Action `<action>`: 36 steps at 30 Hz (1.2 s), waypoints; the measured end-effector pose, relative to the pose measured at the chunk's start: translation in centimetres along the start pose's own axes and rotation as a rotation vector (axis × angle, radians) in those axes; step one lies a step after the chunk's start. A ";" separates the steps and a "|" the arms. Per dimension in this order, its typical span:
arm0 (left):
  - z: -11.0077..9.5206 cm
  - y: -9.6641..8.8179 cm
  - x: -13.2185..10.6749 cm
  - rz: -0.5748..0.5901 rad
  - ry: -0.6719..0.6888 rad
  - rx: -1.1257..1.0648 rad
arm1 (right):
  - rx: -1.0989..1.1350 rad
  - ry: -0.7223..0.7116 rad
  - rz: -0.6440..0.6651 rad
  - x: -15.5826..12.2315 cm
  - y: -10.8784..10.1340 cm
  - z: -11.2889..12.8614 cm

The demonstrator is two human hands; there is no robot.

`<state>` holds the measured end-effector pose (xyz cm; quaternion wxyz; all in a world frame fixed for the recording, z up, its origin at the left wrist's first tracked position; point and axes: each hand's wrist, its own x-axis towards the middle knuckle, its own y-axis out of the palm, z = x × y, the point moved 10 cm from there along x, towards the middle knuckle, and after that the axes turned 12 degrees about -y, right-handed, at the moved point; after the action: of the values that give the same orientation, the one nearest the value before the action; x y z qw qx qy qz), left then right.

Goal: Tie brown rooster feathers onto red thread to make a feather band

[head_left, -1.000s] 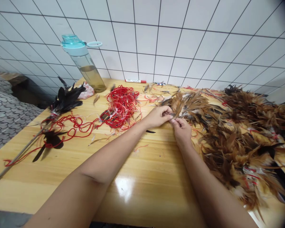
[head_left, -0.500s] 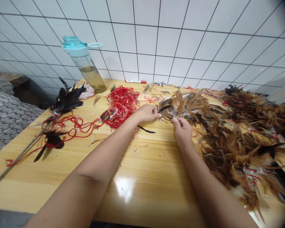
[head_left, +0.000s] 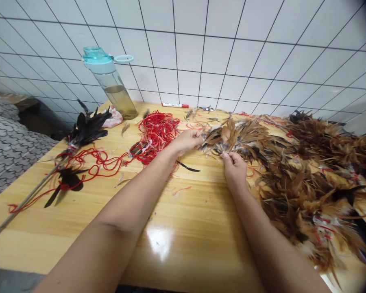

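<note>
A long heap of brown and black feathers (head_left: 295,162) covers the right side of the wooden table (head_left: 177,228). My left hand (head_left: 187,139) is closed and pinches the near end of a strip of these feathers (head_left: 232,136), drawing it leftward. My right hand (head_left: 234,167) is closed too, its fingertips pinching the same feather strip just below the bunch. The two hands are a short way apart.
A tangle of red string (head_left: 155,132) lies left of my hands and trails to a stick with black feathers (head_left: 79,134). A water bottle (head_left: 112,83), a pink cloth (head_left: 114,116) and a red marker (head_left: 175,105) stand near the tiled wall. A patterned cushion (head_left: 9,142) is at far left.
My left hand has moved left and slightly up, away from my right hand, pulling the end of the feather strip out with it. My right hand has stayed put.
</note>
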<state>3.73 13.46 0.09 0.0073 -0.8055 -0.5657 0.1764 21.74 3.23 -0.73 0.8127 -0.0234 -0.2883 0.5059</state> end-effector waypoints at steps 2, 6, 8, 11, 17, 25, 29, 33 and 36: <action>0.1 0.8 -0.1 0.096 -0.024 -0.068 | -0.001 -0.002 -0.001 0.0 0.0 0.0; 0.0 2.5 -0.5 0.254 -0.023 -0.151 | 0.003 -0.013 0.000 0.0 0.1 -0.1; 0.0 3.2 -0.7 0.303 -0.028 -0.195 | 0.017 -0.015 -0.003 0.0 0.1 -0.2; -0.1 4.5 -1.3 0.369 -0.028 -0.211 | 0.032 -0.008 0.003 0.0 0.3 -0.4; -0.1 5.5 -1.7 0.414 -0.039 -0.228 | 0.048 -0.009 -0.003 0.0 0.2 -0.4; 0.0 6.9 -2.3 0.506 -0.062 -0.272 | 0.047 -0.021 0.006 0.1 0.2 -0.1; 0.1 7.6 -2.6 0.544 -0.042 -0.236 | 0.039 -0.028 0.011 0.1 0.2 -0.1; 0.2 7.9 -2.4 0.552 -0.032 -0.225 | 0.031 -0.028 -0.005 0.1 0.1 -0.3; -0.2 7.2 -2.0 0.483 0.007 -0.292 | 0.037 -0.027 -0.021 0.0 0.0 -0.4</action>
<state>9.73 9.10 -0.65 -0.1492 -0.9101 -0.3768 0.0869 21.92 3.37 -1.05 0.8144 0.0015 -0.2898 0.5027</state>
